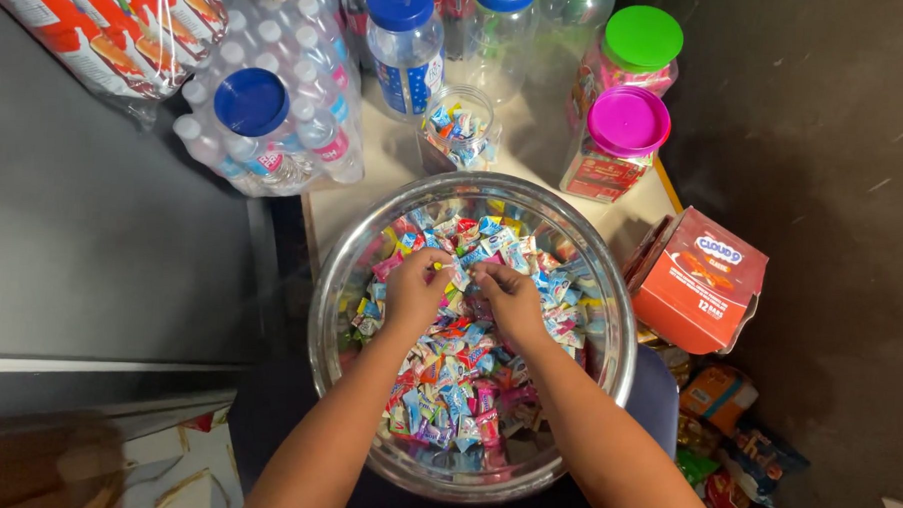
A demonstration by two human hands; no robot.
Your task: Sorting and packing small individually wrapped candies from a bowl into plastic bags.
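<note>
A large shiny steel bowl [325, 310] sits in front of me, holding a heap of small wrapped candies [457, 374] in blue, pink, red and yellow. Both my hands are down in the heap near its far side. My left hand [413, 291] has its fingers curled around candies. My right hand [510, 298] is beside it, fingers bent and pinching candies too. The fingertips of the two hands nearly meet over a blue-and-white wrapper [461, 274].
Behind the bowl stands a small open clear jar [459, 129] partly filled with candies. Jars with pink [626, 140] and green [639, 50] lids stand at right, blue-capped bottles [266, 127] at left. An orange snack box [699, 283] and packets lie at right.
</note>
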